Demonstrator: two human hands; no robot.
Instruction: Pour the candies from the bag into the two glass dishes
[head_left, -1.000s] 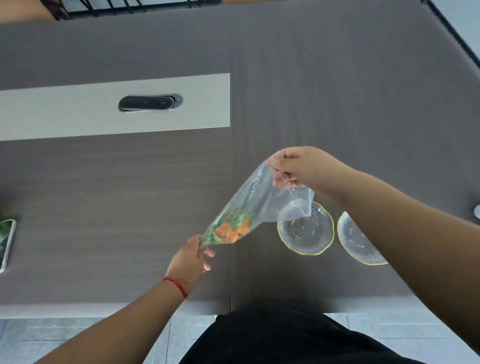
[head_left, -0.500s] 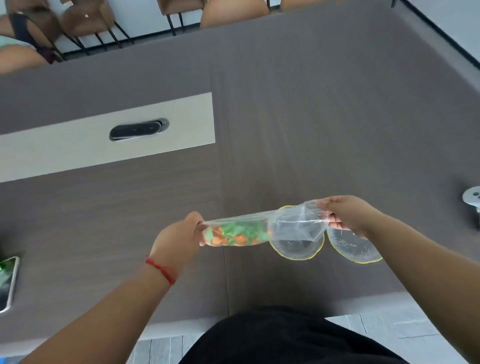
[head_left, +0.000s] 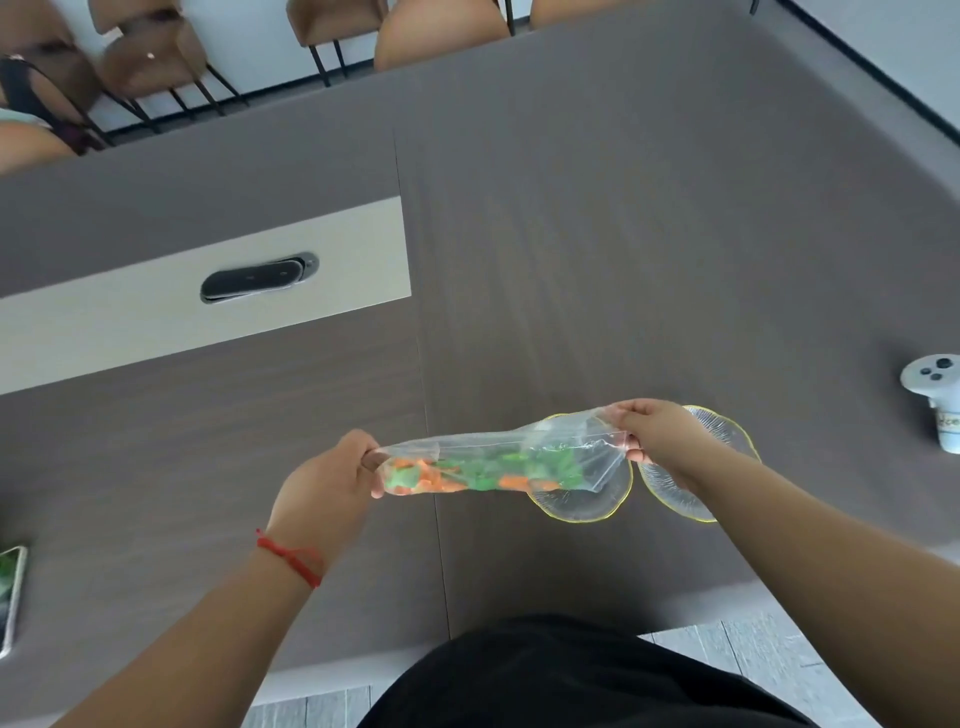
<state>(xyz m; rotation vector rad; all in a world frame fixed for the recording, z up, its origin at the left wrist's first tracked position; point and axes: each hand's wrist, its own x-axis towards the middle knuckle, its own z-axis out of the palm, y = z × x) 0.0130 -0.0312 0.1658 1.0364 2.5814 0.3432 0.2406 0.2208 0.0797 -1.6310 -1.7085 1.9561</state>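
Clear crinkled bag (head_left: 498, 457) over scalloped dishes (head_left: 582, 499)

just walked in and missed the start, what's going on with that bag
A person holds a clear bag of orange and green candies stretched almost level above the table. The left hand pinches its closed end; the right hand holds the mouth end over the left glass dish. The right glass dish sits beside it. Both dishes look empty; no candy has left the bag.
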